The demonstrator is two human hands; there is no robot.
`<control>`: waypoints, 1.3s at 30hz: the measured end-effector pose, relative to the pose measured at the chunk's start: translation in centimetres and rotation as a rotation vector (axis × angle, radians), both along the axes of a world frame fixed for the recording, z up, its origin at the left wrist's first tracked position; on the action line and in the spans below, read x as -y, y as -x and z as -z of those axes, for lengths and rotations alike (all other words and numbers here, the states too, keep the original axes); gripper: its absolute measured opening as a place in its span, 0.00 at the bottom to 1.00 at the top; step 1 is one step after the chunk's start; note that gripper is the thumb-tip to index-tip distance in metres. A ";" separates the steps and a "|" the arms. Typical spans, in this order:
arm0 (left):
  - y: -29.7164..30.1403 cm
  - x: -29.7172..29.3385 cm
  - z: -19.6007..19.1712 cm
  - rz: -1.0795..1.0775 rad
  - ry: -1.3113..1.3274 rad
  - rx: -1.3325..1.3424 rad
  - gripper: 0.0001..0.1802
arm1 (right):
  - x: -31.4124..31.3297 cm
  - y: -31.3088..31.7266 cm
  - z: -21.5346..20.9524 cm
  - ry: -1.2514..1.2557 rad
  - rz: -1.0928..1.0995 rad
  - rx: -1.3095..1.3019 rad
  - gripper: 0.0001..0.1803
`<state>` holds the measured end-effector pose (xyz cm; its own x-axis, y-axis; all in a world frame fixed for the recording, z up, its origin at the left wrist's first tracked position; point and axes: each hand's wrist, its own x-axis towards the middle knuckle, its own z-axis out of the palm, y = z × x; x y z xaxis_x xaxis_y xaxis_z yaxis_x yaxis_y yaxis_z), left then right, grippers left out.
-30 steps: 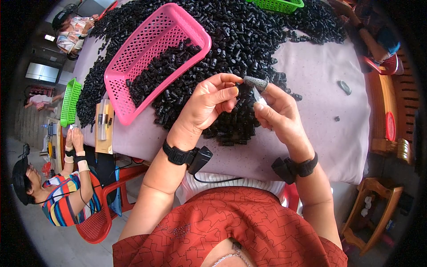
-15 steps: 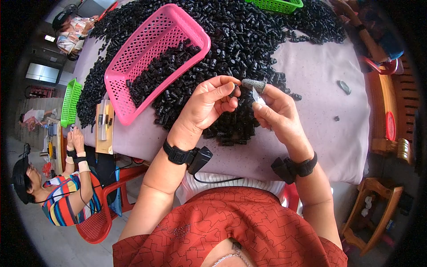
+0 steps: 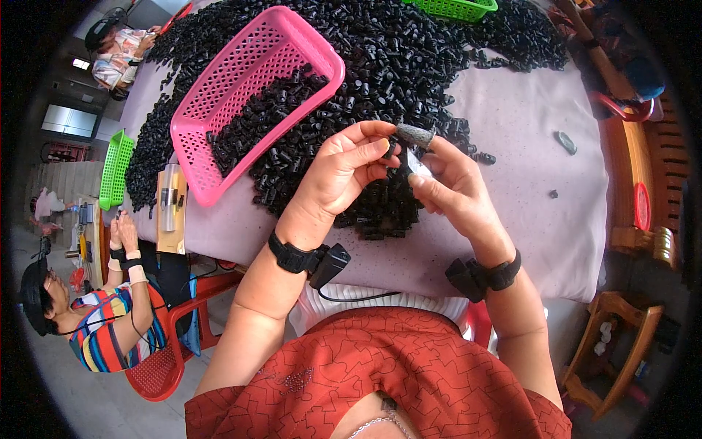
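Note:
Over the near edge of a heap of small black cylindrical plastic parts point(image 3: 373, 216), my two hands meet. Thumb and fingers of my left hand point(image 3: 333, 164) are closed in a pinch on one small black plastic part point(image 3: 393, 155), mostly hidden by the fingertips. In my right hand point(image 3: 457, 179) is a small pale blade point(image 3: 417, 165), gripped between thumb and fingers, its tip beside the black part. A dark grey finger cot point(image 3: 415, 134) covers my right index finger, which reaches over toward the left fingertips.
A pink basket point(image 3: 311, 44) partly filled with black parts tilts on the heap at left. Green baskets point(image 3: 117, 170) point(image 3: 457, 9) stand at the left and far edges. On the pale cloth point(image 3: 519, 183) lies a grey-green scrap point(image 3: 565, 143). Co-workers point(image 3: 117, 322) sit around the table.
My right hand and the blade have shifted slightly left, toward the left fingertips. The blade is tilted more across the black part. My left hand has hardly moved.

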<state>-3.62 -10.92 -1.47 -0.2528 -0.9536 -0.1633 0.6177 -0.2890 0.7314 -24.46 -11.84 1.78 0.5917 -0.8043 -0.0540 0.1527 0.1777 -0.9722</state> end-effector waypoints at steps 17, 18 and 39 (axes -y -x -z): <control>1.1 -0.4 -0.5 -0.052 0.017 0.083 0.22 | -0.2 -0.1 0.5 0.033 -0.064 -0.064 0.32; 1.0 -0.4 -0.4 -0.053 0.016 0.083 0.22 | -0.2 -0.1 0.5 0.027 -0.071 -0.078 0.32; 0.8 -0.5 -1.6 -0.085 0.103 0.266 0.19 | 0.0 -0.3 0.0 -0.026 -0.023 -0.065 0.24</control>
<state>-4.45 -10.41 0.09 -0.1328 -0.9845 -0.1146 0.4188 -0.1606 0.8938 -24.15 -11.81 1.77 0.6050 -0.7881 -0.1135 0.0846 0.2054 -0.9750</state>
